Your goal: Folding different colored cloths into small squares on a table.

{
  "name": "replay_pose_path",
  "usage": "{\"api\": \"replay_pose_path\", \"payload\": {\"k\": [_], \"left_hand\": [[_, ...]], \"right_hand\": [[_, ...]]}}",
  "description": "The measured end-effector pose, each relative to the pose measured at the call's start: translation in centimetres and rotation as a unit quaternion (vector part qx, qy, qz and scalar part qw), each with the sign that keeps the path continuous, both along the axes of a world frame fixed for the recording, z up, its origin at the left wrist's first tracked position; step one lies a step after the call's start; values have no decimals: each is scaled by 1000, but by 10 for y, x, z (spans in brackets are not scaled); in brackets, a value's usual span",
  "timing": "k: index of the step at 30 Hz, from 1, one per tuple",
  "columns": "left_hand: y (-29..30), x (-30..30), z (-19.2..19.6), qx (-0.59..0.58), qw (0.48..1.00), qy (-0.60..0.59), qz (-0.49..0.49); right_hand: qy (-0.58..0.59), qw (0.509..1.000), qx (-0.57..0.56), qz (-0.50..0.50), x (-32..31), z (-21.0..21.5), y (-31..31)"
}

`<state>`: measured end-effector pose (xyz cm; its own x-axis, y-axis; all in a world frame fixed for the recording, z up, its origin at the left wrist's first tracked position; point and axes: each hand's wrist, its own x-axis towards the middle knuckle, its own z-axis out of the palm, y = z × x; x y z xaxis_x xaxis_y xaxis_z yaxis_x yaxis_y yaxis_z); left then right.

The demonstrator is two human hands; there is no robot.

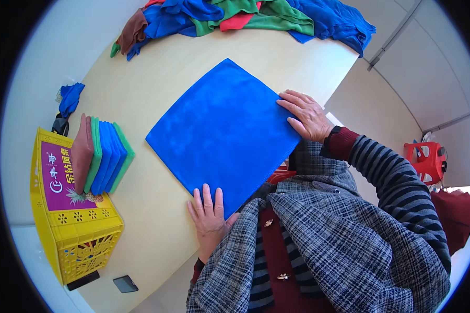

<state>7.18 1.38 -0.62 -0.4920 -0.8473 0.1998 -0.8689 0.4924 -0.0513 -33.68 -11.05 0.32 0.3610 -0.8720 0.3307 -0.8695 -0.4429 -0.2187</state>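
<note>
A square blue cloth (222, 133) is spread out smooth on the pale table, turned with one corner pointing to the far side. My left hand (211, 211) rests flat with fingers spread at its near corner, the fingertips touching the cloth. At the right corner lies my right hand (307, 116), its fingers stretched over the cloth's edge and the thumb apart from them. Part of the near edge overhangs the table by my lap. To the left, folded cloths (103, 156) in brown, green and blue stand side by side.
A yellow plastic crate (83, 237) with a purple panel stands at the left. Loose blue, green, red and brown cloths (277, 21) are heaped along the far edge. A phone (125, 284) lies near the front left. A red stool (424, 160) stands off to the right.
</note>
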Motion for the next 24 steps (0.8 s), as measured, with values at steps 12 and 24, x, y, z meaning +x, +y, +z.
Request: {"api": "replay_pose_path", "payload": {"k": [12, 24], "left_hand": [[17, -16, 22, 4, 986, 164, 10], [46, -50, 24, -71, 962, 249, 86]], "right_hand": [[7, 983, 7, 181, -5, 32, 13], [1, 965, 2, 263, -42, 16, 12]]}}
